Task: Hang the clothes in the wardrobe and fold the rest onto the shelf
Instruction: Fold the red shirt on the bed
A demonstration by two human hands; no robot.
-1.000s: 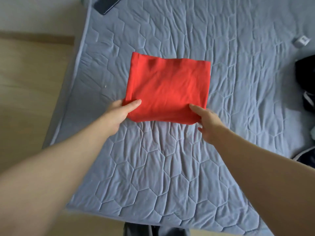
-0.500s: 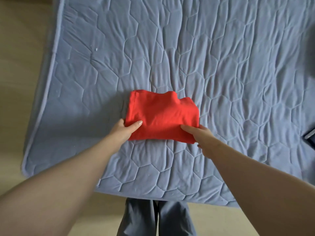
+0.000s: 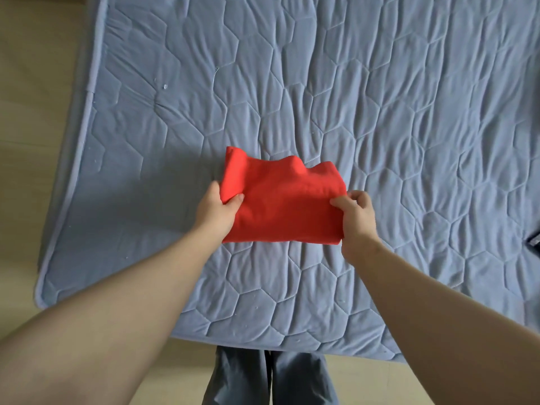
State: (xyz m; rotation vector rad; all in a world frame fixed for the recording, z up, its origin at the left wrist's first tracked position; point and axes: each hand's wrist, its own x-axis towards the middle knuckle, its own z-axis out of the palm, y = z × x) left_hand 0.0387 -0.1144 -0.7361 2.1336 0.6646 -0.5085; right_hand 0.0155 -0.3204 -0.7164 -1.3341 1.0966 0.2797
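Over a bed w/ a blue-grey quilted cover [image 3: 365, 92], wood floor [image 3: 32, 118] at far left. L hand [image 3: 217, 213] pinches the left edge of a folded red garment [image 3: 282, 206], thumb on top, fingers hidden beneath. R hand [image 3: 356, 219] grips its right edge. Can't tell if the garment touches the cover. A dark item [image 3: 534, 239] at the right border is cut off and unidentifiable.

— what furniture do we see?
— we see a bed cover [image 3: 380, 112], blue-grey, quilted in hexagons, creased, piped along its edge.
— and around it?
— we see pale wooden floor [image 3: 35, 112] left and below, in soft, even light.
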